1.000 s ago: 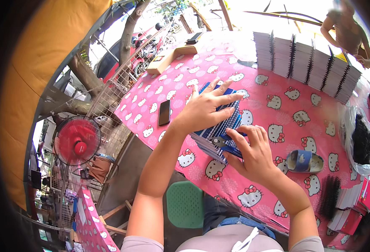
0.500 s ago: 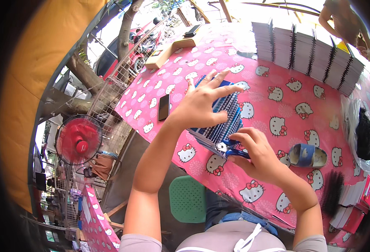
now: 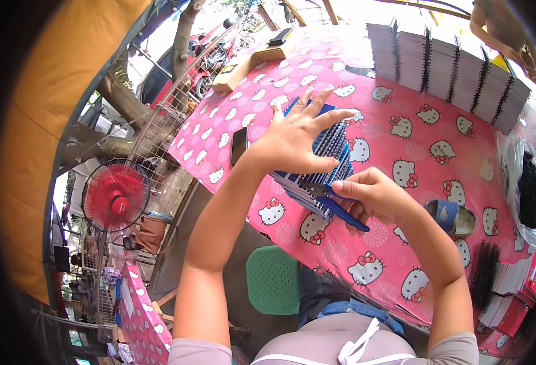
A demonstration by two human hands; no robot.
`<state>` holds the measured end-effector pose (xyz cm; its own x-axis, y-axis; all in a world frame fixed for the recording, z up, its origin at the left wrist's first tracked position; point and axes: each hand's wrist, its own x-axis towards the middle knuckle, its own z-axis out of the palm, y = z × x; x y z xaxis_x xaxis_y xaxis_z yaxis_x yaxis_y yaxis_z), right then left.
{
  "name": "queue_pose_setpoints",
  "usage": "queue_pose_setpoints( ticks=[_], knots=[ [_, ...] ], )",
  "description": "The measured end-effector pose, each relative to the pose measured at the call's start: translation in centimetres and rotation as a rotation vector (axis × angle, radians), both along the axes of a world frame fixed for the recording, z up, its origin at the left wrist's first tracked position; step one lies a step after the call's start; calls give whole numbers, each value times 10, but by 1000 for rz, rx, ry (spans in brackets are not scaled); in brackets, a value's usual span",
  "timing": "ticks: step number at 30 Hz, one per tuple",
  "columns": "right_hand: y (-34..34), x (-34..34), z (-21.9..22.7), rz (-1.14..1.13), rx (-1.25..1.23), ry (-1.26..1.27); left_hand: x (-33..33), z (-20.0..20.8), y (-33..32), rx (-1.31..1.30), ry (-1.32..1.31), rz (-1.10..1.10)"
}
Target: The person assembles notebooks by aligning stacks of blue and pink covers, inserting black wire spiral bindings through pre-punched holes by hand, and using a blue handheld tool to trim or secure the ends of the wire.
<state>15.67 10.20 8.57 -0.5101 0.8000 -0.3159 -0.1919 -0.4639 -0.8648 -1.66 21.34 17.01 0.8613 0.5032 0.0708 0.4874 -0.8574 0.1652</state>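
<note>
A stack of blue-covered spiral-bound notebooks (image 3: 330, 146) sits on the table, with the coil bindings along its right side. My left hand (image 3: 301, 137) lies across the top of the stack with its fingers spread. In my right hand (image 3: 374, 198) are pliers (image 3: 344, 214) with blue handles, gripped at the stack's near right corner. The jaws reach the near end of the coils; whether they pinch a wire I cannot tell. A dark phone (image 3: 239, 146) lies left of the stack.
A pink patterned cloth covers the table (image 3: 414, 152). Several thick coil-bound stacks (image 3: 444, 70) stand at the back right, near another person (image 3: 508, 30). On the right are a blue slipper-like object (image 3: 450, 217), a plastic bag of black coils (image 3: 530, 194) and red-covered books (image 3: 514, 298). A red fan (image 3: 117, 194) stands left.
My right hand has turned, and the pliers' blue handles now point toward the near right. Their jaws have shifted up against the stack's corner. My left hand stays spread on top.
</note>
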Motion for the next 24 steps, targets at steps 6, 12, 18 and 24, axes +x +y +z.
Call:
queue_pose_setpoints(
  ticks=[6,12,18,24],
  knots=[
    [-28,-18,-16,-585,1199,-769,-3,1,2,-17,49,6],
    [-18,-21,-28,-550,1086,-541,3,2,0,4,26,0],
    [-9,-13,-17,-218,307,-224,0,0,4,-6,-11,-26],
    [-24,-16,-28,-706,1426,-903,-5,-1,9,-39,-22,-33]
  ],
)
